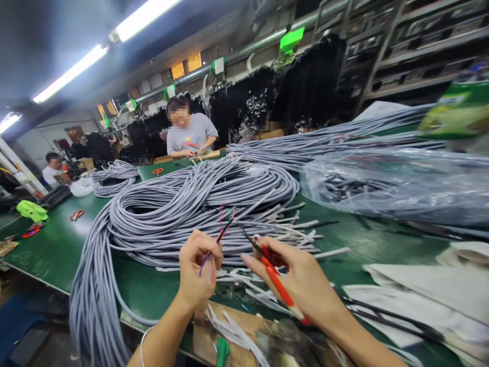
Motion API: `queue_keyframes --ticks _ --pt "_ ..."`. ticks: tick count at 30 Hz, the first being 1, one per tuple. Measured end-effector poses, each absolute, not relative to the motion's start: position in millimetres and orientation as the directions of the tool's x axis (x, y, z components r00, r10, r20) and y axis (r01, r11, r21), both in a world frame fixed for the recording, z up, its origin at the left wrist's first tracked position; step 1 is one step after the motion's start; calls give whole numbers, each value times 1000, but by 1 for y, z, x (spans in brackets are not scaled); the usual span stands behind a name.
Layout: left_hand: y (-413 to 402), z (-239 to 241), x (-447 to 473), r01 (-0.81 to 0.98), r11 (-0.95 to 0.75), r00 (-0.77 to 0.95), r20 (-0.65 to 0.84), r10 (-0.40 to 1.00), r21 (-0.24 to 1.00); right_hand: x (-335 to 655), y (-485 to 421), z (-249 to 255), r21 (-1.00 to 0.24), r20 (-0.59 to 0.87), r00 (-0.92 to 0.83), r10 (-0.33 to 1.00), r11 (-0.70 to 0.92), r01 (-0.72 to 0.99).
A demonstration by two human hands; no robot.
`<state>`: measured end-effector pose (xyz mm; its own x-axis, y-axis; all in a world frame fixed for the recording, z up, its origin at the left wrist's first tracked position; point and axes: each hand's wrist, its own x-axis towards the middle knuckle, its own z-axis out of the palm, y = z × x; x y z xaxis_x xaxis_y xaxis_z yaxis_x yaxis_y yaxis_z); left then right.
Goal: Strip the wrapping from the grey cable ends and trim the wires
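1. While your left hand [198, 270] is pinched shut, its thumb and fingers grasp a few thin coloured wires [221, 232], red, dark and purple, that stand up from the fingertips above the green table top [57, 250].
2. Your right hand [301, 280] is clenched around a pair of red-handled cutters [277, 280], the dark tip pointing at the wires, just beside them.
3. Loose grey strips of stripped cable sheath [244, 293] lie under both hands, some on a brown cardboard sheet [248, 331] at the table edge.
4. A large coil of grey round cables [183, 209] lies just beyond the hands, its cut ends fanned out to the right.
5. A clear plastic bag [393, 183] of dark parts rests to the right, white paper sheets [420, 295] nearer you.
6. Red scissors [76, 215] lie well apart on the left.
7. A person in a grey shirt [189, 135] works at the far side.
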<state>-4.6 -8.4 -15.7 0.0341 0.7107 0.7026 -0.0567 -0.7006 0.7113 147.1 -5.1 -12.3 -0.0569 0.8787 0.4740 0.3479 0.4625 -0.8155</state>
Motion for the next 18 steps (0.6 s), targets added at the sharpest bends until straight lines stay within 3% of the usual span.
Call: queue_keyframes --ticks 3,7,12,18 --pt "-9 -13 -8 141 -766 49 768 638 627 149 -8 -10 -604 672 -121 731 635 482" --pt "-11 -10 -7 298 -798 125 808 576 523 151 -9 -13 -477 735 -174 655 683 553" --pt "-12 -9 -5 306 -804 163 804 572 509 157 -5 -22 -374 736 -210 644 644 668" --pt "-13 -10 -5 264 -794 156 788 596 548 159 -7 -25 -287 751 -271 602 668 687"
